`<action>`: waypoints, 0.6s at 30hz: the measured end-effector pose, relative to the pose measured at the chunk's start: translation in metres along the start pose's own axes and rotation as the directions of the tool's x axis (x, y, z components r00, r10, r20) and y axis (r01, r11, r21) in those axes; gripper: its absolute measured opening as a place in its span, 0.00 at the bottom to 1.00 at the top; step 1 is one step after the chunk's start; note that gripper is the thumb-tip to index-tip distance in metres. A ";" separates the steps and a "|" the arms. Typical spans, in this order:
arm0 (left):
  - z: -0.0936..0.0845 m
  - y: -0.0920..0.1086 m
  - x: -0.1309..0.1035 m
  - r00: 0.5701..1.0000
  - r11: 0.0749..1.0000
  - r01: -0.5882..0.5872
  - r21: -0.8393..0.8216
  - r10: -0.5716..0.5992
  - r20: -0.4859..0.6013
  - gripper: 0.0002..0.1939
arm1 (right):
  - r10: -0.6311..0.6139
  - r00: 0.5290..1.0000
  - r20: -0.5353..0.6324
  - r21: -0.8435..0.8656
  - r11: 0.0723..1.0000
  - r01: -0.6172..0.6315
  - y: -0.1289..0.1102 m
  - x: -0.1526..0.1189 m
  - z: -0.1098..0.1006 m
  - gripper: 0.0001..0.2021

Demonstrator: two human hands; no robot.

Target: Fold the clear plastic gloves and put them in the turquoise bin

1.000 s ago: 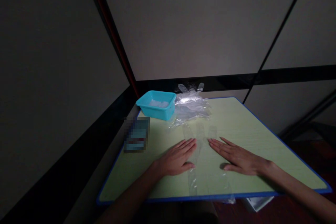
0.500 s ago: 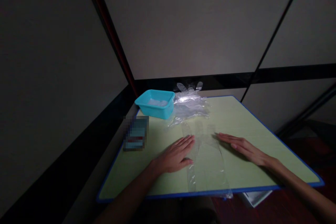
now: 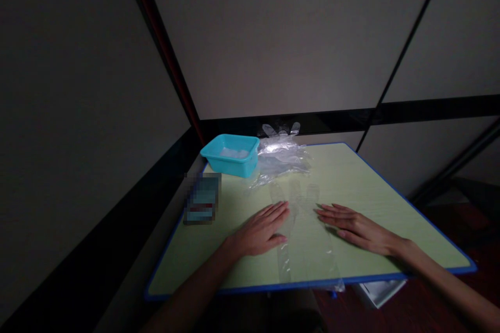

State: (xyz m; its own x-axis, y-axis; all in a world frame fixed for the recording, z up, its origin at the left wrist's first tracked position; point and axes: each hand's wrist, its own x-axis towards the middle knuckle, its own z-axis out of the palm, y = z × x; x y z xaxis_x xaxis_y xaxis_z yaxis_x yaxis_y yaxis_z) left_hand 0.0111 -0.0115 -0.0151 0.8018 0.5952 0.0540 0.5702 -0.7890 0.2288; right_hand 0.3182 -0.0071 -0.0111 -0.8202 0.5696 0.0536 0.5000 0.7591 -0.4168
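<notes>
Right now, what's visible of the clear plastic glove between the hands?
The thin, transparent, plastic-looking glove lies flat and creased on the pale green, blue-edged table, finger shapes pointing away from the person, its cuff partly overhanging the near edge. The left hand overlaps its left side; the right hand is by its right side, contact unclear.

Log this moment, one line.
clear glove: spread on table, cuff overhanging | left hand: open, at left edge | right hand: open, at right edge

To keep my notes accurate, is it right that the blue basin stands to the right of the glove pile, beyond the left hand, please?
The side is wrong: the head view shows the blue basin left of the glove pile, beyond the left hand.
</notes>
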 end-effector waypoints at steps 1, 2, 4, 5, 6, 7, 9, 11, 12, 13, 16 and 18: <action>0.000 0.000 0.000 1.000 1.000 0.001 -0.001 -0.001 -0.001 0.32 | 0.004 1.000 0.013 -0.018 1.000 -0.004 0.000 0.000 0.001 0.23; -0.001 0.000 0.000 1.000 1.000 0.002 -0.003 -0.002 -0.003 0.32 | 0.006 1.000 0.025 -0.037 0.999 -0.005 0.000 0.001 0.002 0.23; -0.001 0.001 0.000 1.000 1.000 0.004 -0.009 -0.004 -0.002 0.32 | 0.004 0.999 0.040 -0.075 0.997 -0.001 -0.001 0.001 0.004 0.24; -0.001 0.001 0.000 1.000 1.000 0.005 -0.011 -0.005 0.001 0.32 | 0.000 0.999 0.038 -0.090 0.996 0.003 -0.001 0.000 0.006 0.24; -0.001 0.001 0.001 1.000 1.000 0.005 -0.013 -0.005 0.006 0.32 | -0.004 0.999 0.033 -0.103 0.995 0.007 -0.001 -0.001 0.008 0.25; -0.001 0.000 0.001 1.000 1.000 0.005 -0.013 -0.005 0.010 0.32 | -0.010 1.000 0.025 -0.111 0.994 0.013 -0.001 -0.001 0.009 0.25; 0.000 0.000 0.001 1.000 1.000 0.002 -0.011 -0.002 0.010 0.32 | -0.024 1.000 0.014 -0.112 0.993 0.025 -0.001 -0.003 0.010 0.25; 0.001 -0.001 0.001 1.000 1.000 -0.001 -0.009 0.001 0.001 0.32 | -0.028 1.000 -0.001 -0.086 0.996 0.028 -0.001 -0.003 0.008 0.26; 0.002 -0.001 0.001 1.000 1.000 -0.002 -0.009 0.002 -0.003 0.32 | -0.023 1.000 -0.017 -0.068 0.997 0.022 -0.002 -0.003 0.006 0.25; 0.002 -0.001 0.001 1.000 1.000 -0.002 -0.010 0.002 -0.004 0.32 | -0.017 0.999 -0.039 -0.053 0.998 0.014 -0.002 -0.001 0.003 0.25; 0.000 0.000 0.002 1.000 1.000 0.000 -0.010 0.000 0.019 0.32 | -0.024 0.997 -0.069 -0.063 0.998 0.020 -0.007 0.011 -0.003 0.27; -0.001 0.001 0.002 0.999 1.000 0.001 -0.004 -0.001 0.038 0.32 | -0.063 0.997 -0.038 -0.100 0.993 0.059 -0.010 0.022 -0.003 0.29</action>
State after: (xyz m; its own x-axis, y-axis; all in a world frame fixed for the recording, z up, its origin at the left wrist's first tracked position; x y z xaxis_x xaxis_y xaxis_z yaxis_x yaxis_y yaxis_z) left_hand 0.0134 -0.0108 -0.0133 0.8077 0.5894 0.0168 0.5701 -0.7878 0.2331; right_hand 0.2956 -0.0013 -0.0034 -0.8390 0.5320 0.1144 0.4757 0.8191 -0.3206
